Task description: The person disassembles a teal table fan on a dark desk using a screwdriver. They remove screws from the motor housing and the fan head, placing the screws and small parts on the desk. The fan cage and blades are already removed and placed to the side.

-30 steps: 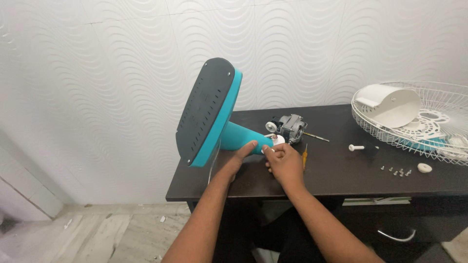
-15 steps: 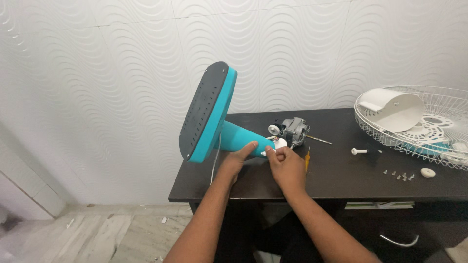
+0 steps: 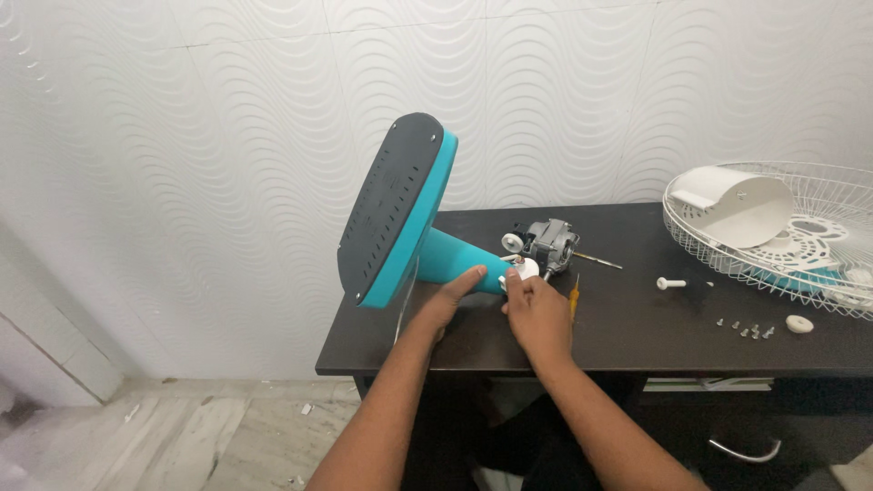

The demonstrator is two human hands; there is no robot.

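I judge the fan well taken apart: one motor [image 3: 544,244], one white cage [image 3: 800,238] with a white cover in it, one white bolt [image 3: 671,284] and about five small screws [image 3: 747,329] lie loose on the desk [image 3: 637,327]. My left hand [image 3: 446,300] has its grip closed round the neck of the single teal stand [image 3: 409,218], tipped on its side at the desk's left end. My right hand [image 3: 536,309] pinches a small white knob [image 3: 525,269] at the neck's end, so that joint seems left to do.

A dark desk [image 3: 637,336] stands against a white wave-patterned wall [image 3: 182,136] on a pale marbled floor [image 3: 182,436].
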